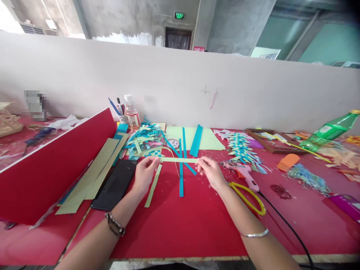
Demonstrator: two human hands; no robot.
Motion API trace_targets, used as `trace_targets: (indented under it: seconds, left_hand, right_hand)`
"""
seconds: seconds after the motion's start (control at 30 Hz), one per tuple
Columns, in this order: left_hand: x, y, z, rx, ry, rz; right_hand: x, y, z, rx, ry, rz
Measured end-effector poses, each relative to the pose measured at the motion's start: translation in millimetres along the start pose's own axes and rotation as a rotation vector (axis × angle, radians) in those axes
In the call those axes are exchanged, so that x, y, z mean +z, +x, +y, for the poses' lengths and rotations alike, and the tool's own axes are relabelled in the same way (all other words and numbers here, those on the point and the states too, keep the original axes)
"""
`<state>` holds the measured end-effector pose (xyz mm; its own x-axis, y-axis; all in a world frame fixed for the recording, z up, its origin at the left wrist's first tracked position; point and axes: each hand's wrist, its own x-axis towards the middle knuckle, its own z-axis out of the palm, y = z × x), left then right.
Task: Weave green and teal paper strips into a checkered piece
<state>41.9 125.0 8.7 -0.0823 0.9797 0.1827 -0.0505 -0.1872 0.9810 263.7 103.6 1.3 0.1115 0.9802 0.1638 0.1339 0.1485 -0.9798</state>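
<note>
Stretched level between my two hands is a pale green paper strip (179, 160). My left hand (146, 170) pinches its left end, and my right hand (209, 170) pinches the right end. Beneath and behind it, several blue paper strips (181, 183) lie on the red table, some slanted and some pointing away from me. Another pale green strip (153, 186) rests just right of my left hand. Beyond them are a wider blue strip (196, 140) and pale green paper sheets (213, 139).
A heap of cut strips (146, 137) lies left of centre, near a plastic bottle (132, 112) and a black phone-like slab (114, 184). On the right are a pink glue gun (244, 171), yellow-handled scissors (260, 206), a woven paper piece (240, 147) and a green bottle (330, 129). A red divider (56, 165) stands left.
</note>
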Motion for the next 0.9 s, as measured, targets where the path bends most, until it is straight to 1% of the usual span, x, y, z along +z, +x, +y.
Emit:
trace_targets:
  seconds: [0.17, 0.27, 0.33, 0.37, 0.4, 0.43, 0.5, 0.53, 0.6, 0.7, 0.73, 0.77, 0.8, 0.83, 0.9]
  left_hand:
    - [-0.4, 1, 3, 0.037, -0.007, -0.010]
    - [-3.6, 2, 10, 0.026, 0.007, -0.072]
    - [-9.5, 2, 17, 0.025, 0.020, -0.089]
    - [-13.8, 1, 20, 0.028, 0.019, -0.075]
    - [-19.1, 0, 24, 0.031, 0.009, -0.052]
    - [-24.9, -1, 28, 0.035, -0.010, -0.026]
    - [-36.6, -6, 35, 0.048, -0.057, 0.015]
    - [-41.7, -9, 38, 0.059, -0.073, 0.030]
    - [-48.5, -17, 44, 0.062, -0.037, 0.006]
    - [-49.5, -31, 48, 0.066, 0.166, -0.122]
    - [-47.9, -35, 48, 0.089, 0.248, -0.180]
    - [-46.0, -40, 47, 0.123, 0.336, -0.248]
    - [-44.0, -44, 44, 0.164, 0.435, -0.334]
    - [-42.2, -48, 41, 0.213, 0.542, -0.422]
    - [-39.8, -55, 33, 0.295, 0.777, -0.570]
  right_hand:
    - [2, 0, 0, -0.010, -0.019, -0.019]
    - [-1, 0, -4, -0.033, -0.019, -0.028]
    - [-6, -2, -12, -0.043, -0.035, -0.057]
    - [-10, -4, -19, -0.048, -0.048, -0.106]
    - [-13, -6, -27, -0.050, -0.062, -0.185]
    - [-16, -9, -36, -0.051, -0.073, -0.289]
    - [-18, -12, -57, -0.033, -0.083, -0.551]
    - [-17, -12, -66, -0.027, -0.082, -0.642]
    - [-8, -8, -80, -0.012, -0.100, -0.784]
    - [23, 10, -82, -0.004, -0.230, -1.023]
    - [35, 18, -79, -0.019, -0.320, -1.075]
    - [47, 25, -73, -0.043, -0.437, -1.081]
    - [58, 32, -67, -0.065, -0.583, -1.047]
    - [67, 39, -61, -0.094, -0.720, -0.972]
    - [79, 51, -49, -0.123, -0.832, -0.811]
